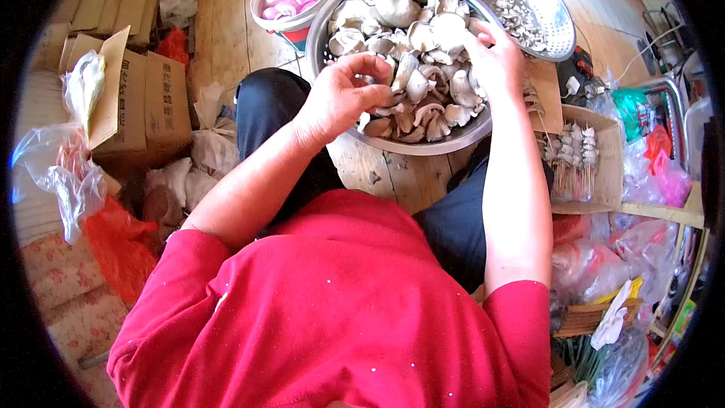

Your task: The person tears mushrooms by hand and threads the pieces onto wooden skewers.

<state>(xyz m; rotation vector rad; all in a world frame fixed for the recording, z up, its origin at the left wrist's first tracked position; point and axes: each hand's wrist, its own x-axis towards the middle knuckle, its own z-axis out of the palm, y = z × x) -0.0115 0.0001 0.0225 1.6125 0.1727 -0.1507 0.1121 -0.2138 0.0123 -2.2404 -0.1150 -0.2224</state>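
Observation:
A large metal colander heaped with grey-white oyster mushrooms sits in front of me, between my knees. My left hand is over its left side, thumb and curled fingers apart near the mushrooms, with nothing plainly between them. At the right side my right hand reaches in from the rim, fingers bent and closed on an oyster mushroom; part of that grip is hidden.
A tub of pink and white onion pieces stands left of the colander. A second colander with small mushroom pieces is at the upper right. Skewered pieces fill a carton on the right. Cardboard boxes and plastic bags crowd the left.

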